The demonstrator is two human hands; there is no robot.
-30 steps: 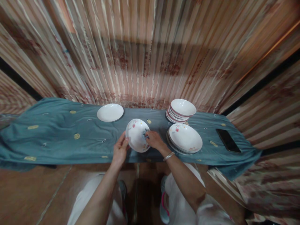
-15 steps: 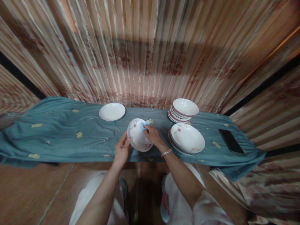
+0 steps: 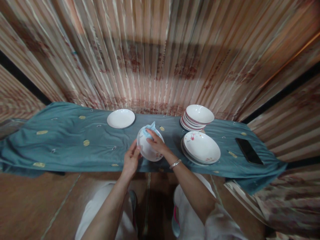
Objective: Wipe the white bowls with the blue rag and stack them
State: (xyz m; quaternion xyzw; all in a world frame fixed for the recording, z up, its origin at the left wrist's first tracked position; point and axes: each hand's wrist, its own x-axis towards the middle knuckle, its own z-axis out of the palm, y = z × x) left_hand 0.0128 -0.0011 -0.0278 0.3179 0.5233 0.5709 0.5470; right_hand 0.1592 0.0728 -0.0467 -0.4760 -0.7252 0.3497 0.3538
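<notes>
My left hand (image 3: 131, 158) grips the left rim of a white plate (image 3: 147, 150) with red flowers, its thumb over the edge. The plate is tilted above the cloth near the front edge. On the plate's upper part, my right hand (image 3: 157, 141), with a silver bangle at the wrist, presses a light blue cloth (image 3: 149, 130). Right of this hand is a stack of flowered plates (image 3: 201, 148). The underside of the held plate is hidden.
A teal tablecloth (image 3: 70, 143) with yellow pineapples covers the table. At the back left lies a white plate (image 3: 121, 118). Stacked bowls (image 3: 200, 114) stand at the back right, and a black phone (image 3: 248, 150) lies at the far right. A striped curtain (image 3: 150, 73) hangs behind.
My right hand has moved the blue cloth leftward across the plate, from its upper right rim to the upper middle. My left hand keeps hold of the left rim.
</notes>
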